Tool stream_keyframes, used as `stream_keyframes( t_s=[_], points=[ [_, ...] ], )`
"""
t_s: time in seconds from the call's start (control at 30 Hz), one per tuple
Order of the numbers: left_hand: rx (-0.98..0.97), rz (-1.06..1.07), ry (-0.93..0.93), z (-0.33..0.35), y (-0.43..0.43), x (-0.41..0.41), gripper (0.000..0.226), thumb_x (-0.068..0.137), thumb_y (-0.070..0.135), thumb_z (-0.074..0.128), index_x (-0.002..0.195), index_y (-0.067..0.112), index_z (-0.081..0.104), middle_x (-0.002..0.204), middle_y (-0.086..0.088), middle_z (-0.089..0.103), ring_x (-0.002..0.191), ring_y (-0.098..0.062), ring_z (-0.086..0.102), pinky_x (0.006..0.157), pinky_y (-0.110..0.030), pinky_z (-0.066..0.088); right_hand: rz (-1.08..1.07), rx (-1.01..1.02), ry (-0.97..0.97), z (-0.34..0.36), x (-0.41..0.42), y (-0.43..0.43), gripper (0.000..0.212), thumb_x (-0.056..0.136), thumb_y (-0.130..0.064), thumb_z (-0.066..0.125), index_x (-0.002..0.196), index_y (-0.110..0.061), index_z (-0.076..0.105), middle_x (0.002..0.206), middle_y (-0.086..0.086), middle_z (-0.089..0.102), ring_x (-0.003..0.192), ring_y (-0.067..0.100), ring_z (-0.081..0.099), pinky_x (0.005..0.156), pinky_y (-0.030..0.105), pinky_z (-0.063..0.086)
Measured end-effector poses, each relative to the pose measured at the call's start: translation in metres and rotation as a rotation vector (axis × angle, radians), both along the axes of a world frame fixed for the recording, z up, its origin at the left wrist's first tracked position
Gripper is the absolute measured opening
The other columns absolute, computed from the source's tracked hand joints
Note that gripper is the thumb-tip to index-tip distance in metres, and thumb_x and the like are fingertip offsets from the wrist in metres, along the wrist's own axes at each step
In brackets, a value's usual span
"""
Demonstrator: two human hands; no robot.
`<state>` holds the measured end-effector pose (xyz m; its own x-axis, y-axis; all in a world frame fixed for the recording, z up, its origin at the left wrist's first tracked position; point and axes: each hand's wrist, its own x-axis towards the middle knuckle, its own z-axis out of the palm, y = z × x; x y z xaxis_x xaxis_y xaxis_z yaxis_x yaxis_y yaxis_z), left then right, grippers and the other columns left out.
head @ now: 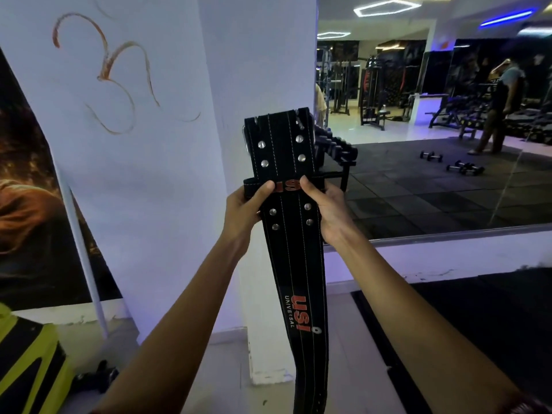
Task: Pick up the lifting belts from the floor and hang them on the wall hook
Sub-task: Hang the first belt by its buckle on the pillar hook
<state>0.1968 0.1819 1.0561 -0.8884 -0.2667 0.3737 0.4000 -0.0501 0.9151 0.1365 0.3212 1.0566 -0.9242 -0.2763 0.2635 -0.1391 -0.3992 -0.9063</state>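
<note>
A black leather lifting belt [295, 264] with silver rivets and red lettering hangs upright in front of a white pillar [257, 70]. My left hand [246, 204] grips its left edge near the keeper loop. My right hand [324, 204] grips the right edge at the same height. The buckle end [279, 135] points up above my hands, and the long tail drops down past the frame's lower edge. No wall hook shows.
A large mirror [433, 115] on the right reflects gym machines, dumbbells on black mats and a standing person. A poster [27, 204] covers the wall at left. A yellow and black object [27, 360] sits at the lower left. Pale floor tiles [227, 369] lie below.
</note>
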Motion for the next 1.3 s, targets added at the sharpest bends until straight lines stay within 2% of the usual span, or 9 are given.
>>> stream_keyframes(
  t_s=[0.27, 0.4, 0.5, 0.63, 0.77, 0.9, 1.03, 1.17, 1.3],
  points=[
    [0.282, 0.114, 0.026, 0.017, 0.016, -0.009, 0.013, 0.083, 0.015, 0.067, 0.086, 0.002, 0.069, 0.079, -0.010, 0.071, 0.070, -0.020, 0.070, 0.064, -0.027, 0.057, 0.005, 0.288, 0.188, -0.059, 0.007, 0.017, 0.020, 0.081, -0.007, 0.065, 0.091, -0.024, 0.066, 0.092, -0.008, 0.070, 0.082, -0.002, 0.068, 0.078, 0.016, 0.052],
    [0.238, 0.110, 0.046, 0.022, 0.017, -0.007, 0.015, 0.083, 0.015, 0.067, 0.086, 0.001, 0.068, 0.075, -0.009, 0.069, 0.063, -0.019, 0.067, 0.054, -0.027, 0.054, 0.148, 0.619, 0.067, -0.135, 0.008, 0.037, 0.016, 0.079, -0.004, 0.067, 0.095, -0.008, 0.069, 0.082, -0.008, 0.074, 0.072, 0.002, 0.070, 0.076, 0.032, 0.057],
    [0.209, 0.123, 0.031, 0.013, 0.017, -0.006, 0.018, 0.083, 0.015, 0.067, 0.089, -0.002, 0.068, 0.074, -0.008, 0.069, 0.062, -0.017, 0.068, 0.054, -0.025, 0.053, 0.265, 0.797, 0.037, -0.113, 0.004, 0.034, 0.036, 0.080, -0.012, 0.068, 0.113, -0.001, 0.061, 0.102, 0.005, 0.069, 0.085, 0.010, 0.068, 0.095, 0.041, 0.051],
    [0.179, 0.109, 0.004, -0.002, 0.011, -0.004, 0.010, 0.082, 0.013, 0.067, 0.084, 0.003, 0.069, 0.075, -0.006, 0.071, 0.071, -0.019, 0.069, 0.064, -0.026, 0.056, 0.095, 0.255, -0.053, -0.029, -0.002, 0.024, 0.067, 0.072, -0.066, 0.039, 0.117, -0.019, 0.059, 0.123, 0.006, 0.062, 0.114, 0.020, 0.057, 0.103, 0.041, 0.042],
    [-0.008, 0.044, -0.071, 0.001, 0.006, 0.002, 0.015, 0.079, 0.004, 0.064, 0.094, 0.001, 0.067, 0.080, -0.008, 0.069, 0.072, -0.020, 0.066, 0.061, -0.029, 0.052, -0.058, 0.270, -0.016, 0.028, -0.010, 0.007, 0.091, 0.058, -0.079, 0.048, 0.118, -0.011, 0.060, 0.125, 0.006, 0.062, 0.117, 0.020, 0.055, 0.103, 0.041, 0.041],
    [-0.129, 0.005, -0.096, 0.024, 0.007, 0.003, 0.022, 0.079, -0.003, 0.054, 0.095, 0.008, 0.066, 0.074, -0.001, 0.065, 0.066, -0.014, 0.063, 0.055, -0.019, 0.051, -0.132, 0.206, -0.094, 0.034, -0.012, -0.012, 0.046, 0.078, -0.061, 0.055, 0.070, -0.016, 0.059, 0.071, 0.003, 0.056, 0.069, 0.023, 0.057, 0.064, 0.031, 0.045],
    [0.081, -0.012, -0.153, 0.030, 0.006, 0.005, 0.034, 0.094, 0.038, 0.042, 0.102, 0.018, 0.069, 0.083, 0.002, 0.074, 0.073, -0.011, 0.070, 0.054, -0.017, 0.051, 0.036, 0.051, -0.017, 0.025, -0.004, -0.020, 0.027, 0.089, -0.038, 0.052, 0.081, -0.019, 0.069, 0.070, -0.005, 0.071, 0.060, 0.011, 0.065, 0.053, 0.020, 0.049],
    [0.196, 0.038, -0.027, 0.037, -0.010, 0.001, 0.016, 0.088, 0.017, 0.051, 0.100, 0.021, 0.061, 0.094, -0.001, 0.075, 0.071, -0.016, 0.067, 0.055, -0.025, 0.050, 0.061, 0.025, 0.144, 0.027, -0.002, -0.021, 0.024, 0.095, -0.029, 0.044, 0.093, -0.021, 0.067, 0.092, -0.011, 0.073, 0.096, 0.016, 0.061, 0.085, 0.033, 0.050],
    [0.257, 0.060, -0.113, 0.037, -0.007, -0.001, 0.018, 0.089, 0.026, 0.051, 0.093, 0.016, 0.066, 0.090, -0.005, 0.074, 0.073, -0.021, 0.065, 0.059, -0.029, 0.048, -0.008, 0.045, 0.186, 0.026, -0.001, -0.023, 0.030, 0.096, -0.032, 0.041, 0.087, -0.021, 0.067, 0.084, -0.012, 0.075, 0.089, 0.012, 0.064, 0.089, 0.036, 0.049]
  ],
)
